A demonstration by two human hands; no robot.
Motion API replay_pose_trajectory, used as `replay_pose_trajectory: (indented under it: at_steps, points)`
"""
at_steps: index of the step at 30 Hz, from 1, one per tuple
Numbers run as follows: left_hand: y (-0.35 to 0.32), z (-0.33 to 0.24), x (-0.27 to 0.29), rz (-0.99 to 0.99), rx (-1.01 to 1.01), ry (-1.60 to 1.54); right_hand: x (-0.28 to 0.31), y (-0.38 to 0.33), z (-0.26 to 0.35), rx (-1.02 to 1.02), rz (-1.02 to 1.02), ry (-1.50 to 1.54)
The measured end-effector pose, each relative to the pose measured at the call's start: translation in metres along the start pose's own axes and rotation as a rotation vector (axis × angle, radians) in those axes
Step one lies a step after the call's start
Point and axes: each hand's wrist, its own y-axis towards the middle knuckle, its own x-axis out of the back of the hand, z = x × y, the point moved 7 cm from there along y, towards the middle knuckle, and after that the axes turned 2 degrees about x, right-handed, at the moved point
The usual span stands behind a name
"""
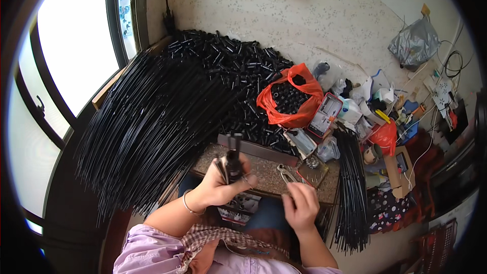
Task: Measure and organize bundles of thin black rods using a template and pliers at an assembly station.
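My left hand (227, 185), with a bangle on the wrist, is closed around a dark cylindrical plastic part (234, 165), held upright above the front edge of the table. A narrow prong-like piece sticks up from its top, slightly blurred. My right hand (303, 205) is at the table's front edge with its fingers curled and the thumb near them. Whatever lies between those fingers, if anything, is hidden. Just beyond its fingertips lie metal pliers (285, 173) on the speckled tabletop (266, 172); I cannot tell whether the hand touches them.
Long thin black rods (147, 122) fan over the table's left side. Behind them is a heap of short black parts (228, 58), edged by a dark strip (258, 149). A red bag (276, 117) holds more parts. Another rod bundle (350, 193) hangs at right, near clutter and a cardboard box (401, 172).
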Motion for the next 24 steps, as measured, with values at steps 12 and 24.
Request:
replay_pose_trajectory:
  at_steps: [12,24]
  points:
    - [-0.018,-0.022,-0.016,0.198,-0.163,0.369,-0.048,-0.105,-0.026,-1.421,0.378,0.938]
    - [-0.024,-0.044,0.013,-0.014,-0.208,0.381,0.045,0.004,0.089,0.256,0.250,-0.423]
